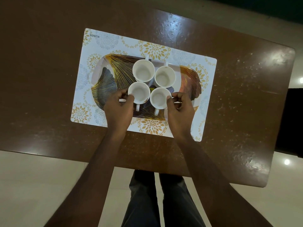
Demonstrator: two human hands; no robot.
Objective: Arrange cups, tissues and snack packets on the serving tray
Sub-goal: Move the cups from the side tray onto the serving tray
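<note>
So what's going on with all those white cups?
A person is grouping four empty white cups close together on a patterned tray, which sits on a placemat on a brown table. The left hand pinches the rim of the near-left cup, and the right hand pinches the rim of the near-right cup. The far-left cup and far-right cup stand untouched behind them.

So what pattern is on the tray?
The oval serving tray shows gold-lined dark fan leaves; head view.
</note>
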